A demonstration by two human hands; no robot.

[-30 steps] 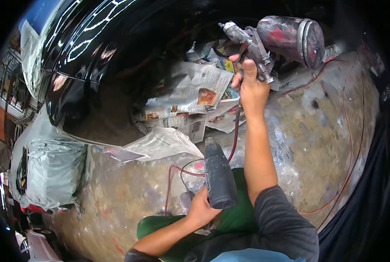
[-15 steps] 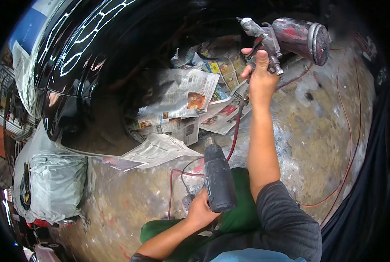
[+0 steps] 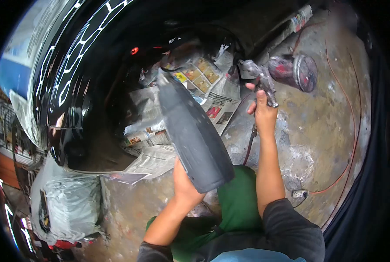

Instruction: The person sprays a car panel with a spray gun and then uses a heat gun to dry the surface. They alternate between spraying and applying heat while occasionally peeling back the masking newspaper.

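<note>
My left hand [image 3: 186, 183] is closed around the handle of a dark grey heat gun [image 3: 197, 135]. Its nozzle points away toward the glossy black car panel [image 3: 79, 144] and the opening in it; the body hides most of my fingers. My right hand [image 3: 264, 111] grips a paint-stained spray gun [image 3: 260, 76], held up to the right of the heat gun. The gun's cup [image 3: 294, 72] sticks out to the right, and a dark red hose [image 3: 249, 148] runs down from its handle.
Newspaper sheets [image 3: 221, 107] cover the area inside and below the panel's opening. A plastic-covered bundle [image 3: 75, 198] stands at the left. Thin red hoses [image 3: 351, 105] and a power socket [image 3: 299, 193] lie on the stained floor at the right, near a dark curtain [image 3: 356, 192].
The heat gun has risen and moved forward, appearing larger, with its nozzle now before the newspapers. My right hand and the spray gun have come slightly lower, and the view has shifted.
</note>
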